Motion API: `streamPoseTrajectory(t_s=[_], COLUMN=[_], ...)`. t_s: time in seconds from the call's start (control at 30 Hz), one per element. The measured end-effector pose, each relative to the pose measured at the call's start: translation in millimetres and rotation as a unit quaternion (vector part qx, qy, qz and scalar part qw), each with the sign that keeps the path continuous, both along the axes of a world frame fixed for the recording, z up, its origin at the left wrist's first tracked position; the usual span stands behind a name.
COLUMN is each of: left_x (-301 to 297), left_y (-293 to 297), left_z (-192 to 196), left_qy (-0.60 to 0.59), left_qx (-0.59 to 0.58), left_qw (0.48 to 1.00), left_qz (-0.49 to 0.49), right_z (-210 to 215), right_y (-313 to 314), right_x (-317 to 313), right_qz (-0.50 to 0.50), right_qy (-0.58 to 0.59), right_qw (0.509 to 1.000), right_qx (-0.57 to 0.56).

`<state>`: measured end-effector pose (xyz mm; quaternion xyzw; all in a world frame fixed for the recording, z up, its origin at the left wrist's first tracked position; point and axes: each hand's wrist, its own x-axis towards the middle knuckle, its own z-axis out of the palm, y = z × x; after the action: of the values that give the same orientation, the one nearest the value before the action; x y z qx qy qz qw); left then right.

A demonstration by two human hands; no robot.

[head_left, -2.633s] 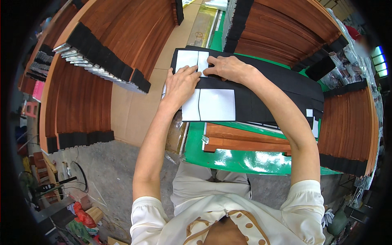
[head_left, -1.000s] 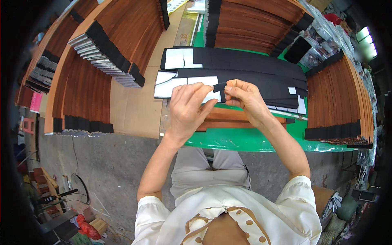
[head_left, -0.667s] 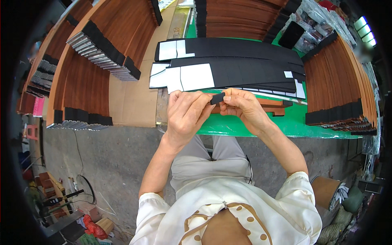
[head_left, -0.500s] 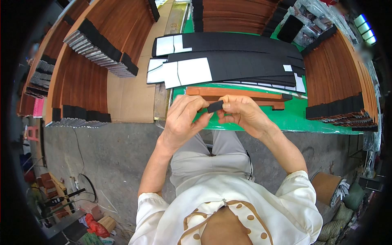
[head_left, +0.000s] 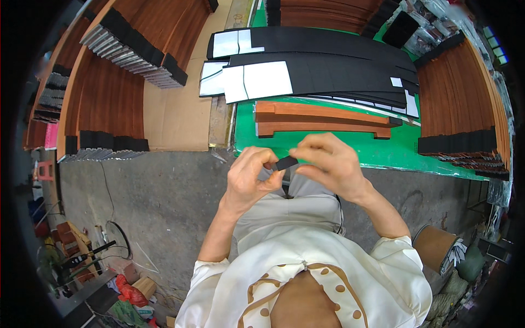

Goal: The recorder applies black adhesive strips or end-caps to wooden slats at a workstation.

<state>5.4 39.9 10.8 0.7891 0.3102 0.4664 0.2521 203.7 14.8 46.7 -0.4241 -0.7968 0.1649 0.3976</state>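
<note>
A small black foam piece [head_left: 285,163] is up in front of my lap, just off the table's near edge. The thumb and index finger of my left hand [head_left: 249,174] pinch its left end. My right hand [head_left: 334,164] is at the other end, its curled fingertips and thumb closed about the foam's right edge. Behind the hands, a reddish-brown wooden slat with notched ends [head_left: 322,117] lies on the green tabletop [head_left: 404,150]. A black pad [head_left: 396,121] sits on its right end.
Large black foam sheets [head_left: 339,71] with white backing patches [head_left: 260,81] lie beyond the slat. Stacked brown slats with black ends stand at the left [head_left: 112,101] and the right [head_left: 456,98]. A dark phone-like slab [head_left: 400,29] rests at the back right.
Both hands have drawn back toward my body with the foam piece, away from the slat. The slat is now less covered. My right hand's grip on the piece has shifted.
</note>
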Motion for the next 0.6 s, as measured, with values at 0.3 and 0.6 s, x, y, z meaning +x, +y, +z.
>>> streamPoseTrajectory(t_s=[0.3,0.6], left_x=[-17,-12], left_y=[17,78], left_z=[-2,-44], left_qy=[0.049,0.029], left_qx=[-0.030,-0.105], left_qw=[0.995,0.992], left_qz=[-0.082,0.056], right_z=[-6,-19], right_y=[13,55], right_x=[-9,-14], right_qz=[0.016,-0.073], right_qy=[-0.040,0.111], right_qw=[0.998,0.975], right_qx=[-0.038,-0.178])
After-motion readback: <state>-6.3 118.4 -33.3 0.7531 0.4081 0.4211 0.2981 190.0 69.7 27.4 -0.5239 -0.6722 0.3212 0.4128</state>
